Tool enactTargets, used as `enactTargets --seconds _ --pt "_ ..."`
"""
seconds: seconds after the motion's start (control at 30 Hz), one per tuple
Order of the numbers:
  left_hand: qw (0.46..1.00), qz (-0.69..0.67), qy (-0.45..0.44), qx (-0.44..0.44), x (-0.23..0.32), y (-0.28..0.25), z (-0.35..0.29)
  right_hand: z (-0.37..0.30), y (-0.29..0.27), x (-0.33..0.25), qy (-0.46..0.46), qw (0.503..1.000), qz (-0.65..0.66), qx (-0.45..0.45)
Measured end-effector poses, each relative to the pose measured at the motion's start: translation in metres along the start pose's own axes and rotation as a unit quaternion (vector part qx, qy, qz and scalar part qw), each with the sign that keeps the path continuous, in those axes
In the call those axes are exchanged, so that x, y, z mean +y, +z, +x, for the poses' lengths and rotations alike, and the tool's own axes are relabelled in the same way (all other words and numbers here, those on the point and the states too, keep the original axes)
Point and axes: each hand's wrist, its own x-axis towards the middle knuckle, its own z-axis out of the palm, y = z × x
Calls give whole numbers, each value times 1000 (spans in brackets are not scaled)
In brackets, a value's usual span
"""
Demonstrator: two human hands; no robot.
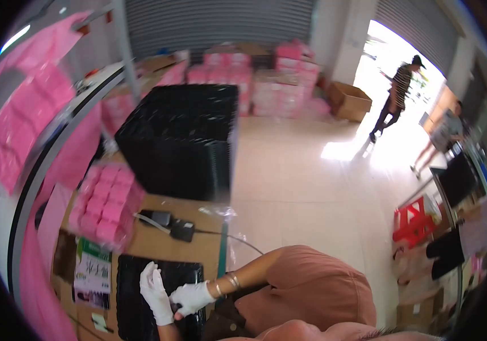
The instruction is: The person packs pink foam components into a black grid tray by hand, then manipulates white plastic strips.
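Note:
Both my hands wear white gloves and are above a flat black tray or panel (130, 312) at the near left. My left hand (156, 292) is raised with its fingers stretched out and nothing visible in it. Beside its wrist, my right hand (193, 299) is bent inward with its fingers curled. A bare thumb tip shows there, next to a small dark patch; what the fingers hold, if anything, cannot be made out. Metal bangles (232, 281) circle my right wrist.
Beyond the hands are a large plastic-wrapped black stack (198, 142), a pink bundle (104, 204) and black power adapters with a cable (182, 230). A printed carton (92, 273) stands at left. Pink packs (221, 74) line the shutter; people and a red stool (413, 221) are at right.

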Motion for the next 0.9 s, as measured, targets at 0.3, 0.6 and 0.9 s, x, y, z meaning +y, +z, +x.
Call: enactTargets --seconds 0.3,0.6,0.9 --pt "962 111 181 173 2 46 11 -17 19 37 -100 968 147 180" --pt "983 -173 -50 26 31 96 2 -56 -11 29 -99 993 -69 5" --pt "801 -579 -69 -136 45 97 7 -80 -22 27 -59 985 -87 140"
